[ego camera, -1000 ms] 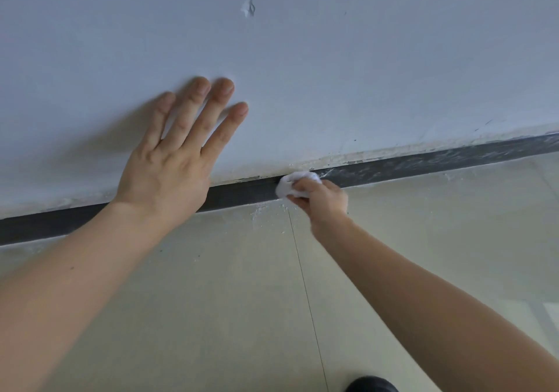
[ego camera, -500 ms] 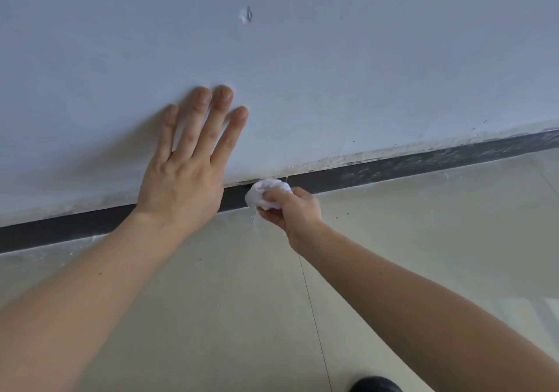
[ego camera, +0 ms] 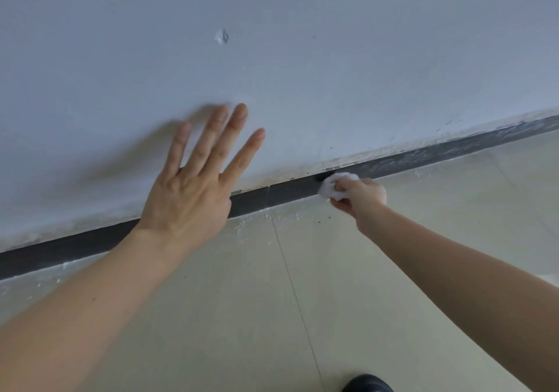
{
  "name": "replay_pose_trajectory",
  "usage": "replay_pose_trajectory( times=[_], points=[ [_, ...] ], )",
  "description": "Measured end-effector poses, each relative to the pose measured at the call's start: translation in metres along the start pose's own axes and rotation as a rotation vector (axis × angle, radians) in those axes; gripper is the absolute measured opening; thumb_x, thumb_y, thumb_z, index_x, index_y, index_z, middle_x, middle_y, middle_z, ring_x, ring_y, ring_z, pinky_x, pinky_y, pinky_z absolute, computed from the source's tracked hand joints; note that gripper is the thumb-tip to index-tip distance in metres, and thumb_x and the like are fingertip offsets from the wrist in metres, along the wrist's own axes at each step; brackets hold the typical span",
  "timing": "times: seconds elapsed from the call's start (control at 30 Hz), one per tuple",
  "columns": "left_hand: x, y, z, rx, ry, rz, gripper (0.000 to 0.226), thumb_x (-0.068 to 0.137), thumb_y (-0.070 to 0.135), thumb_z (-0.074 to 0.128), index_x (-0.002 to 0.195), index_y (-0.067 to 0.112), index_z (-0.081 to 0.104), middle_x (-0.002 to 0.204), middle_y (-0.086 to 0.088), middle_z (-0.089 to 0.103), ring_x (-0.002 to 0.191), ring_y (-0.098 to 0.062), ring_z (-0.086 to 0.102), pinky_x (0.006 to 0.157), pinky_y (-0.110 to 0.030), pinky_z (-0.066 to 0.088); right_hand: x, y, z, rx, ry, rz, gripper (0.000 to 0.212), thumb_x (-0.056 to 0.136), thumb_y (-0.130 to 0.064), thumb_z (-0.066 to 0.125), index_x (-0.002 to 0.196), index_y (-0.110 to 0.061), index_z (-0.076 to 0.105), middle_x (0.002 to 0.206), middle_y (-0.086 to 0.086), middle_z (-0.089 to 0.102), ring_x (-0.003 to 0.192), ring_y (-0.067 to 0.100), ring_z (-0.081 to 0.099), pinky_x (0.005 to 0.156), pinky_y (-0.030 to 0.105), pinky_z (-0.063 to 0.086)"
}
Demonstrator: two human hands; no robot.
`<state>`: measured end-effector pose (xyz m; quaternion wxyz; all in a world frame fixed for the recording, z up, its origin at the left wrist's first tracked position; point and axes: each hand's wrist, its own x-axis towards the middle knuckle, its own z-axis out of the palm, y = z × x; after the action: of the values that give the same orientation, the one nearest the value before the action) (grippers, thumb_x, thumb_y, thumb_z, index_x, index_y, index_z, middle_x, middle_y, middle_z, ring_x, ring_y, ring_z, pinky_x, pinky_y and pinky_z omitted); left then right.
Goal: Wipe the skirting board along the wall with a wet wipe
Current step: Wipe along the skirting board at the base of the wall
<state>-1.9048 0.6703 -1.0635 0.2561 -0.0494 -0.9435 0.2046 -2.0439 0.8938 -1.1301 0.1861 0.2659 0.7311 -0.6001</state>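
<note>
Our left hand [ego camera: 193, 198], blurred, splays open near the wall [ego camera: 332, 59]; our right hand [ego camera: 361, 195] grips the wet wipe [ego camera: 332, 188] against the skirting board [ego camera: 287, 193], its palm hidden.

**Surfaces by the wall**

I see a matt painted wall [ego camera: 332, 59], chipped in one spot. The dark skirting board [ego camera: 287, 192] looks smooth, chalky-smeared towards the right. The white wet wipe [ego camera: 332, 186] is crumpled, soft. Pale floor tiles [ego camera: 393, 301] are smooth, faintly shiny.
</note>
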Motion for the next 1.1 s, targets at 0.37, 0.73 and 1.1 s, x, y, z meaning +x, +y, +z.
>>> replay_pose_trajectory(
  times=[0.37,0.73,1.1],
  points=[
    [0.085,0.052,0.012,0.171,0.047,0.175,0.080,0.081,0.009,0.033,0.155,0.012,0.002,0.158,-0.014,-0.016,0.147,-0.028,-0.011,0.117,-0.043,-0.013,-0.023,0.033,-0.011,-0.376,-0.408,-0.091,0.018,0.075,-0.006,0.071,0.078,-0.008,0.054,0.075,0.010,0.063,0.064,0.023,0.065,0.061,0.026,0.057],
    [0.096,0.070,0.016,0.227,-0.004,0.099,0.095,0.071,0.015,0.052,0.155,0.020,0.007,0.156,-0.017,-0.022,0.144,-0.028,-0.023,0.115,-0.046,-0.014,0.041,0.021,-0.009,-0.001,-0.129,0.022,0.016,0.078,0.000,0.064,0.078,-0.011,0.052,0.071,0.007,0.059,0.066,0.024,0.062,0.082,0.045,0.058],
    [0.093,0.068,0.021,0.398,-0.004,0.128,0.088,0.077,0.015,0.048,0.155,0.021,0.007,0.156,-0.024,-0.015,0.144,-0.034,-0.021,0.115,-0.049,-0.007,0.017,0.031,-0.009,0.115,-0.270,0.148,0.012,0.077,-0.008,0.065,0.086,-0.005,0.058,0.074,0.009,0.062,0.061,0.021,0.062,0.076,0.042,0.059]
  ],
)
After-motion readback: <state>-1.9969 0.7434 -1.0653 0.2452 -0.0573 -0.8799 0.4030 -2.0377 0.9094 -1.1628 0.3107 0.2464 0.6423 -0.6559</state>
